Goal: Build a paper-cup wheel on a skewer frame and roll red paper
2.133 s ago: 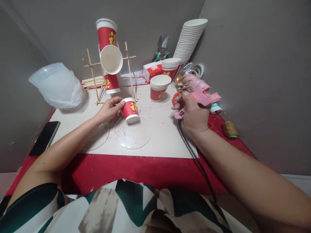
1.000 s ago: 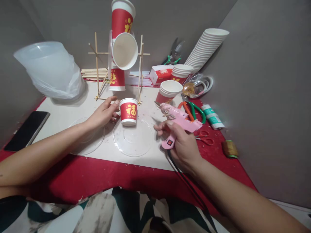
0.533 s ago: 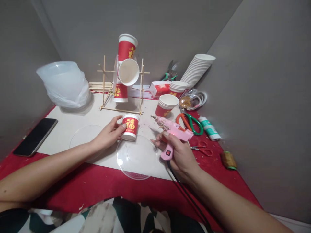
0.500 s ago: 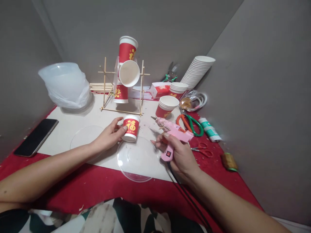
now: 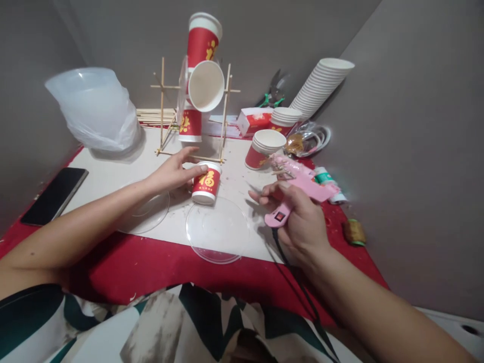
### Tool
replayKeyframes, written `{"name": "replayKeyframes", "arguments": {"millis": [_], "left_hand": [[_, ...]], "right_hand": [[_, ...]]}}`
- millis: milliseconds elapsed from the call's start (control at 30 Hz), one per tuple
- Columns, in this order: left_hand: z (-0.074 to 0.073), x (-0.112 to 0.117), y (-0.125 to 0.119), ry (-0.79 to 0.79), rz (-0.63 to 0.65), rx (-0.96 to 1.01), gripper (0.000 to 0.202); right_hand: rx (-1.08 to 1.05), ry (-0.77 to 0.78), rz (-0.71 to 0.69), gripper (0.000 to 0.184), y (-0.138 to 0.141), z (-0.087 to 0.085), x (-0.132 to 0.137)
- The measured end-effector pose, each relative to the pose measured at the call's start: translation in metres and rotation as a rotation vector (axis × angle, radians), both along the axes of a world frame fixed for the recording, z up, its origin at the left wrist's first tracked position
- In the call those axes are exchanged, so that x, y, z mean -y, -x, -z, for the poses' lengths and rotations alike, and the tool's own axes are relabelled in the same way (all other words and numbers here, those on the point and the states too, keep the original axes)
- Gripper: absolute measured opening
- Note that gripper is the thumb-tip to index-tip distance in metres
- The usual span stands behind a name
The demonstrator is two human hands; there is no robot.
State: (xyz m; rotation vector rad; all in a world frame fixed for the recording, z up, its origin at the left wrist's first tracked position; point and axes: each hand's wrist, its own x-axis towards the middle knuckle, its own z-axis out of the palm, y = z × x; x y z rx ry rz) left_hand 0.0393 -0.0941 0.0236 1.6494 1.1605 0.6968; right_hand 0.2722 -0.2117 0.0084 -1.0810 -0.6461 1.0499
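Observation:
A red paper cup point(image 5: 206, 184) with a yellow character and white rims stands upright at the far edge of a clear plastic disc point(image 5: 217, 234). My left hand point(image 5: 181, 169) is at its left side, thumb across the upper front, index finger stretched out behind the rim; the other fingers are partly hidden. In my right hand point(image 5: 300, 212) is a pink hot glue gun point(image 5: 298, 179), its grip held in curled fingers and its nozzle pointing left. Behind the cup, a wooden stick frame point(image 5: 162, 116) carries several red cups point(image 5: 202, 45) around a clear disc.
A second clear disc point(image 5: 149, 214) lies under my left forearm. Stacked cups point(image 5: 264, 146) and a tall white cup stack point(image 5: 321, 85) stand at the back right. A phone point(image 5: 55, 196) and a plastic-bagged container point(image 5: 94, 111) are on the left. The glue gun's cord point(image 5: 298, 285) trails toward me.
The view has tilted downward. My left index finger has lifted and straightened, and the thumb has moved up the cup. The glue gun has moved right, away from the cup.

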Motion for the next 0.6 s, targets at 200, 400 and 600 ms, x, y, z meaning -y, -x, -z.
{"name": "replayKeyframes", "arguments": {"millis": [200, 400, 600], "left_hand": [[0.003, -0.004, -0.005, 0.036, 0.207, 0.004, 0.023], [0.013, -0.003, -0.010, 0.047, 0.275, 0.142, 0.029], [0.019, 0.001, -0.016, 0.066, 0.334, 0.181, 0.029]], "right_hand": [[0.081, 0.010, -0.028, 0.020, -0.005, -0.008, 0.012], [0.031, 0.099, -0.034, 0.025, -0.003, 0.008, 0.039], [-0.002, 0.131, -0.028, 0.025, 0.000, 0.016, 0.048]]}}
